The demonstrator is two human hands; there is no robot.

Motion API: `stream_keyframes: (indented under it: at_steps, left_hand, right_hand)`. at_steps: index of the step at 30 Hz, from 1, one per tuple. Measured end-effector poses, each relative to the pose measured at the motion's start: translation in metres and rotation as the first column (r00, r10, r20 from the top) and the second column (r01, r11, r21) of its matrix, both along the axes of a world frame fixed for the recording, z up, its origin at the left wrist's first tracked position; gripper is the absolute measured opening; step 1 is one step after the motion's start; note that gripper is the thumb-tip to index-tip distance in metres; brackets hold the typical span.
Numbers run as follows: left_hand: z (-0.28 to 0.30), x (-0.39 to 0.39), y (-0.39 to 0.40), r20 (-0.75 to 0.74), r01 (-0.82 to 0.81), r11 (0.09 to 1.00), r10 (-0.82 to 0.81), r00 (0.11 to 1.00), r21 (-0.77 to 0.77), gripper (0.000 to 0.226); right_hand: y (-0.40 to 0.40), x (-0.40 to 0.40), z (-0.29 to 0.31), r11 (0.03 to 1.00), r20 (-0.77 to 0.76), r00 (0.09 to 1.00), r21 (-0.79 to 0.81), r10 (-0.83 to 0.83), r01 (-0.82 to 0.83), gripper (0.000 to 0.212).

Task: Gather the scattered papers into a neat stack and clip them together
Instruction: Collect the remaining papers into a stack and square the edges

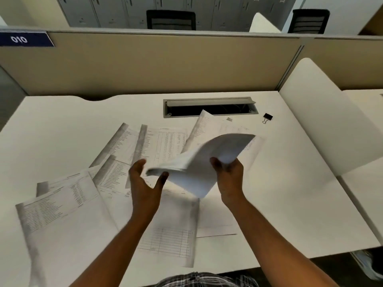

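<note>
Head view: right hand (229, 175) gripping curled bundle of papers (199, 162) above desk (290, 193). Left hand (145, 181) open, fingers spread wide, thumb touching bundle's lower edge. Loose sheets (62, 204) scattered flat beneath and to left. Black clip (267, 117) far right, apart from papers. Best next: support sagging edge with left palm, square bundle before collecting more.
</note>
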State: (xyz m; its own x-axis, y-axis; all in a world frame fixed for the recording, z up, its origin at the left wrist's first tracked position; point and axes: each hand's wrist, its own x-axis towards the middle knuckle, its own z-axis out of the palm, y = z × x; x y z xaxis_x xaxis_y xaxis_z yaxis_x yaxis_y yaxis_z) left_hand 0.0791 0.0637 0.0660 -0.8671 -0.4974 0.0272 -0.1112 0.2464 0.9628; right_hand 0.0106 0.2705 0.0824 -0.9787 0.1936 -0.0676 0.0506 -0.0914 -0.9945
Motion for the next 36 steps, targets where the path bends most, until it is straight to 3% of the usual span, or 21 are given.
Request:
stream_keyframes:
  at_steps: [2, 4, 7, 9, 11, 14, 17, 20, 23, 27, 29, 33, 36]
  left_hand:
    - [-0.012, 0.007, 0.006, 0.171, -0.141, 0.978, 0.114, 0.979, 0.154, 0.084]
    - [-0.016, 0.013, 0.014, 0.247, -0.130, 0.945, 0.055, 0.968, 0.300, 0.086]
    - [-0.017, 0.012, 0.019, 0.156, 0.014, 0.855, -0.111, 0.982, 0.518, 0.065]
    - [-0.015, 0.009, 0.019, 0.094, -0.005, 0.828, -0.058, 0.994, 0.561, 0.049]
    - [-0.010, 0.005, 0.019, 0.081, -0.057, 0.847, 0.016, 0.997, 0.529, 0.038]
    - [-0.003, 0.004, 0.007, 0.110, -0.102, 0.934, 0.068, 0.992, 0.341, 0.023]
    - [0.003, 0.005, -0.010, 0.095, -0.085, 0.986, 0.071, 0.993, 0.145, 0.031]
    - [0.012, 0.004, -0.001, 0.056, -0.073, 0.997, 0.075, 0.996, -0.038, 0.031]
    - [0.017, 0.011, 0.023, -0.016, -0.114, 0.984, 0.113, 0.993, -0.137, 0.032]
    - [0.019, 0.020, 0.044, -0.058, -0.208, 0.972, 0.202, 0.978, -0.113, 0.027]
    - [0.018, 0.027, 0.050, -0.085, -0.217, 0.970, 0.209, 0.974, -0.108, 0.036]
    - [0.004, 0.035, 0.060, -0.083, -0.186, 0.980, 0.180, 0.980, -0.069, 0.029]
    - [0.004, 0.032, 0.069, -0.054, -0.197, 0.975, 0.193, 0.980, -0.106, 0.024]
  right_hand:
    - [0.004, -0.003, 0.000, 0.978, 0.078, 0.997, -0.205, -0.014, 0.030, 0.027]
    - [0.004, -0.003, -0.005, 0.926, 0.176, 0.984, -0.372, 0.007, 0.060, 0.042]
    - [0.000, 0.007, -0.014, 0.825, 0.292, 0.951, -0.559, 0.104, 0.082, 0.050]
    - [0.005, 0.011, -0.019, 0.818, 0.300, 0.935, -0.575, 0.191, 0.018, 0.049]
    - [0.021, 0.006, -0.018, 0.828, 0.287, 0.926, -0.558, 0.247, -0.047, 0.052]
    - [0.064, -0.012, -0.008, 0.828, 0.201, 0.917, -0.526, 0.344, -0.195, 0.058]
    - [0.105, -0.026, 0.009, 0.877, 0.177, 0.876, -0.275, 0.448, -0.393, 0.056]
    - [0.115, -0.031, 0.022, 0.842, 0.151, 0.829, -0.041, 0.538, -0.539, 0.046]
    - [0.098, -0.025, 0.017, 0.905, 0.068, 0.915, 0.137, 0.398, -0.403, 0.027]
    - [0.080, -0.014, 0.000, 0.978, -0.027, 0.983, 0.110, 0.179, -0.175, 0.028]
    - [0.080, -0.007, -0.011, 0.976, -0.006, 0.984, 0.128, 0.179, -0.177, 0.035]
    - [0.092, 0.001, -0.031, 0.975, 0.093, 0.976, 0.084, 0.198, -0.206, 0.062]
    - [0.092, 0.000, -0.034, 0.970, 0.118, 0.972, 0.112, 0.203, -0.217, 0.059]
